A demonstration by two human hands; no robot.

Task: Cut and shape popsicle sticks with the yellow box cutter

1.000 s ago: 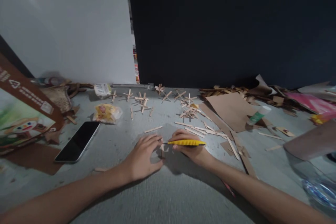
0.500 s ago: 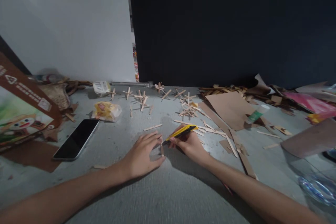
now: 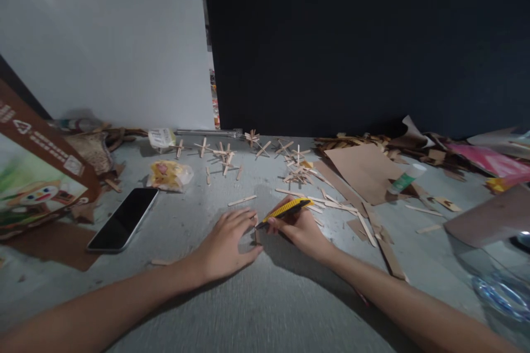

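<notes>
In the head view my right hand [image 3: 305,230] is closed around a yellow and black utility knife [image 3: 287,208], its tip angled down to the left. The blade end meets a short wooden craft stick [image 3: 255,235], which my left hand [image 3: 228,242] steadies on the grey table between its fingertips and thumb. Just beyond my left hand lies a loose craft stick [image 3: 242,200]. A scatter of craft sticks [image 3: 331,205] lies past my right hand. Behind it is a small pile of cut stick pieces [image 3: 298,175].
Crossed stick pieces [image 3: 226,157] stand along the back. A phone [image 3: 123,219], a wrapped snack [image 3: 169,175] and a printed carton [image 3: 45,176] are at left. Cardboard [image 3: 362,171], a glue stick [image 3: 407,179], a brown tube [image 3: 488,219] and a clear tape roll [image 3: 503,297] are at right.
The short stick looks narrower now, as if turned onto its edge. Both hands keep nearly the same place and hold; the whole view has shifted very slightly.
</notes>
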